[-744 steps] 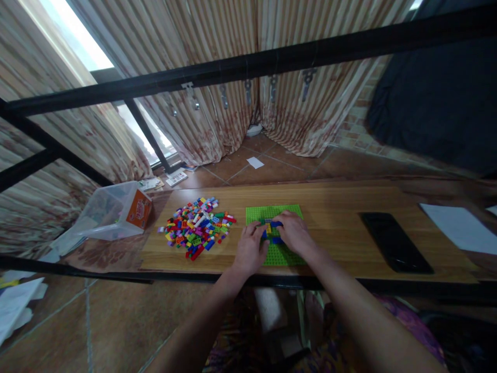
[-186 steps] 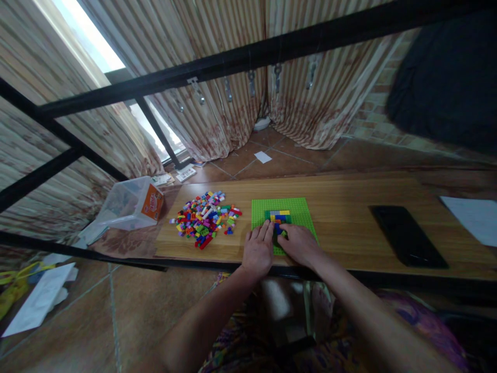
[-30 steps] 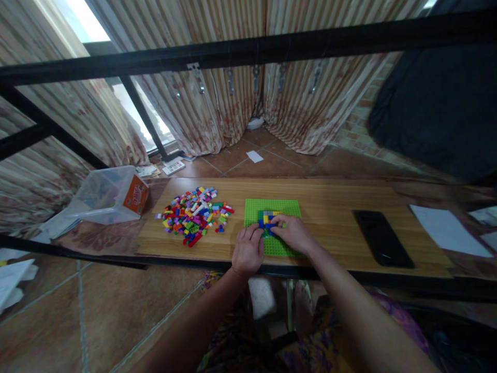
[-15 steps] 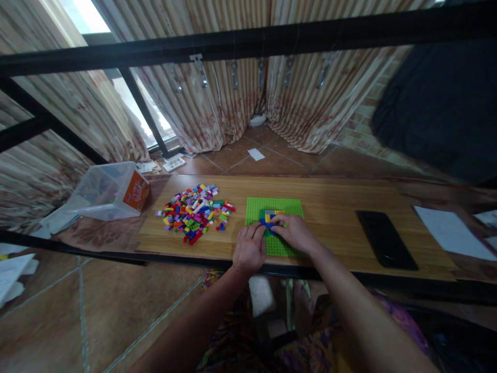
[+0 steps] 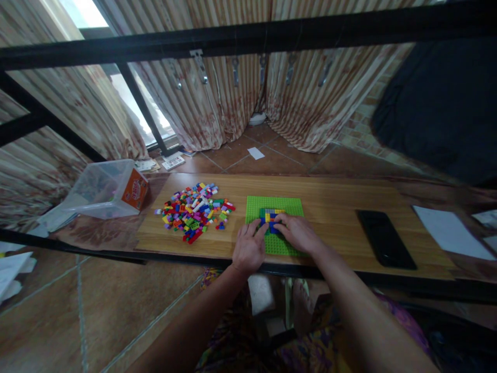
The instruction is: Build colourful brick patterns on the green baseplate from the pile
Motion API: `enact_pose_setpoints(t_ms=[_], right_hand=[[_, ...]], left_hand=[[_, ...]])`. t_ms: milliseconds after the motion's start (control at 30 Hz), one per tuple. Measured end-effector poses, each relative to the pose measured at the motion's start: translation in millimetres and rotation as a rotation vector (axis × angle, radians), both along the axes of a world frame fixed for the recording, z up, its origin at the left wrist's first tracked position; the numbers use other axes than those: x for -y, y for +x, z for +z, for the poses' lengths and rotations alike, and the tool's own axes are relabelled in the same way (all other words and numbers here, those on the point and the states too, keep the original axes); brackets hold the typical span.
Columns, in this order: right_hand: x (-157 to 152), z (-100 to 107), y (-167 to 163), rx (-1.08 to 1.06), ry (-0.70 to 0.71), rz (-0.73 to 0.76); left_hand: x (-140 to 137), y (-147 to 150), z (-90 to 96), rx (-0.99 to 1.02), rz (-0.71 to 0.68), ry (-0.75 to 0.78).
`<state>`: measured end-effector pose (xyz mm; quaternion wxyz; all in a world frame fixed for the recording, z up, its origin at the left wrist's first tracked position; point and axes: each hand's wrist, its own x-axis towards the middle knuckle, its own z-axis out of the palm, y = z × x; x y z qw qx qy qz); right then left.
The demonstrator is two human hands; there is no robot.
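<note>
A lime-green building baseplate lies on the wooden board. A low cluster of toy building bricks in blue, yellow, green and grey sits on it. My left hand is closed at the cluster's left side, its fingertips against the bricks. From the right, my right hand pinches at the cluster's front right, thumb and fingers bent. Both hands partly cover the bricks, so I cannot make out exactly which ones the fingers press.
Left of the baseplate spreads a pile of loose coloured bricks. A clear plastic box with an orange label stands farther left. On the right lies a black phone. A dark metal rail runs across beyond the wooden board.
My right fingers have shifted slightly toward me and lie lower on the cluster, showing more yellow and blue bricks. My left hand has barely moved.
</note>
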<state>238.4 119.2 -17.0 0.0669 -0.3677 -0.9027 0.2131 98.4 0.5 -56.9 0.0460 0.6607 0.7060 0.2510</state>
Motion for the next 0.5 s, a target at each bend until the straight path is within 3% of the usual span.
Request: enact_pose_setpoints(t_ms=[233,500], right_hand=[[-8.5,5.5,15.1,0.02,-0.005,-0.041],[-1.3,9.5,-0.8,0.074,0.0,0.032]], left_hand=[[1.3,0.8,-0.5,-0.031,-0.006,0.004],[0.3,0.6,-0.4,-0.01,-0.004,0.013]])
